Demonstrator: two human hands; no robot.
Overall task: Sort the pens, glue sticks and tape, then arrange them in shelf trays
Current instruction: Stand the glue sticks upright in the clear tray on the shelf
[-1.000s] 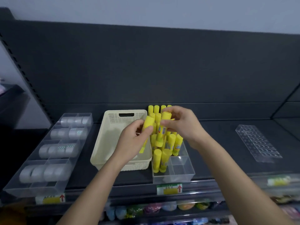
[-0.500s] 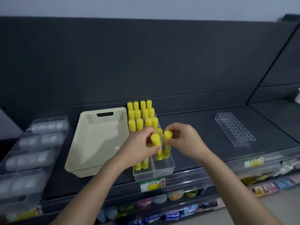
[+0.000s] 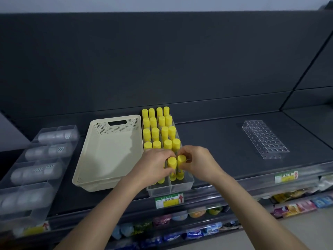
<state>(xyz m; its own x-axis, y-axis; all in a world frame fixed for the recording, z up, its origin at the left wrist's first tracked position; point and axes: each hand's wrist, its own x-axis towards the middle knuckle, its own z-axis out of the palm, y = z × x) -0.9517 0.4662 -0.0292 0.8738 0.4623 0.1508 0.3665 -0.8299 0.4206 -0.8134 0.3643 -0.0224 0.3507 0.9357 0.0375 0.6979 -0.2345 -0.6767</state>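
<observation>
The left hand (image 3: 153,166) has its fingers curled round one yellow glue stick (image 3: 172,166). The right hand (image 3: 196,163) pinches the next glue stick (image 3: 181,164) near its top. Both sticks stand side by side in the front part of the clear tray (image 3: 182,186), right in front of the rows of other glue sticks (image 3: 164,130).

These sticks are tall and thin, so they tip easily. If a hand lets go while a stick leans, it could fall forward, because the tray has bare room at the front. If a knuckle bumps the row behind, those sticks could fall one after another. The two hands are very close together, so a finger could also knock the other hand's stick.

The tray sits near the edge of the shelf (image 3: 225,141), so a hard push could slide it.

The cream basket (image 3: 108,159) is just beside the tray. No pens show in the holder with holes (image 3: 264,139).
</observation>
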